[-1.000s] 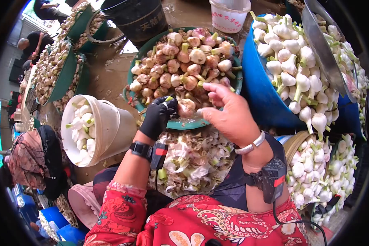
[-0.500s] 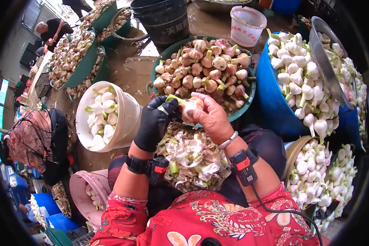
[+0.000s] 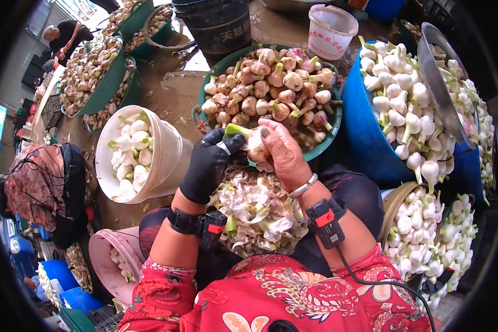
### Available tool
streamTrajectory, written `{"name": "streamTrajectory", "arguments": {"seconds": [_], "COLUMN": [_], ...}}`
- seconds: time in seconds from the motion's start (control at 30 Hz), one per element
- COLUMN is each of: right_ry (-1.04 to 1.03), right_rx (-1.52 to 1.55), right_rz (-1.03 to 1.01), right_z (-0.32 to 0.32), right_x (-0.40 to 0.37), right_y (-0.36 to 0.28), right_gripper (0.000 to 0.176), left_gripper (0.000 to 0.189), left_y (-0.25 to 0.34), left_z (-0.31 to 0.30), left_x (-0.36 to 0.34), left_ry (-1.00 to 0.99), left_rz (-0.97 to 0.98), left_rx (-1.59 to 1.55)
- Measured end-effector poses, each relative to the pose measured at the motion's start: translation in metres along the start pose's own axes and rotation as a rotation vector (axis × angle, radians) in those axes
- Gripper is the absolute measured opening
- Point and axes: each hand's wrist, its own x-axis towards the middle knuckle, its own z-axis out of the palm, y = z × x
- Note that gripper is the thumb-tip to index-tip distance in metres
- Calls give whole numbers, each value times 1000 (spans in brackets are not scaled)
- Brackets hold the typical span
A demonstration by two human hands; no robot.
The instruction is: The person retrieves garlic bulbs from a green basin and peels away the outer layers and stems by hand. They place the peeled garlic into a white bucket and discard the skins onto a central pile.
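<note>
Between my two hands is a garlic bulb (image 3: 255, 145) with brownish outer skin and a green stem end pointing left. My left hand (image 3: 209, 160), in a black glove, is closed around the stem side. On the bulb's right side, the bare fingers of my right hand (image 3: 285, 152) are pressed against its skin. Just beyond the hands stands a green basin (image 3: 205, 83) full of unpeeled garlic bulbs (image 3: 271, 88). Below the hands, a heap of loose garlic skins (image 3: 254, 213) lies in front of my lap.
At left stand a white bucket (image 3: 171, 160) of peeled bulbs and a pink bucket (image 3: 108, 249). A large blue tub (image 3: 365, 133) of white garlic stands at right, with a metal basin (image 3: 434, 83) leaning on it. A black bucket (image 3: 213, 27) is behind. Another person (image 3: 66, 39) bends over at far left.
My right hand has shifted its fingers over the bulb, now with fingertips on its upper right. The bulb has turned slightly and shows more of its green stem.
</note>
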Motion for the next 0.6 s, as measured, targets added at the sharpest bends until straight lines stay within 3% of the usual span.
{"name": "streamTrajectory", "arguments": {"seconds": [0.03, 0.07, 0.13, 0.17, 0.2, 0.27, 0.33, 0.4, 0.43, 0.47, 0.6], "right_ry": [20, 38, -19, -124, -231, -386, -425, -330, -238, -238, -180], "right_rx": [32, 64, 157, 289, 420, 430, 460, 497, 531, 529, 472], "right_rz": [-4, -9, 80, 349, 621, 760, 713, 657, 596, 592, 481], "right_z": [0, -1, -5, -9, -11, -9, -12, -11, -11, -12, -12], "right_x": [0, -1, -5, -2, -2, -11, -12, -11, -9, -8, -4], "right_y": [4, 6, -3, -6, -8, -9, -11, -17, -20, -22, -17], "right_gripper": [47, 47, 46, 44, 42, 40, 40, 38, 37, 37, 29], "left_gripper": [24, 24, 25, 25, 25, 26, 26, 32, 40, 42, 37], "left_y": [1, 0, -10, -25, -21, -10, -7, -5, -12, -13, 13], "left_z": [3, 3, -5, -12, -11, -6, -1, 4, -9, -14, 3], "left_x": [0, -1, -3, -3, -3, -4, -8, -10, -12, -13, -20], "left_ry": [44, 41, -11, -67, -66, -112, -134, 76, -49, -92, -141], "left_rz": [-416, -417, -290, 1, -3, 450, 476, -285, -229, -360, -324], "left_rx": [-497, -498, -137, 270, 270, 515, 561, -358, -498, -613, -585]}}
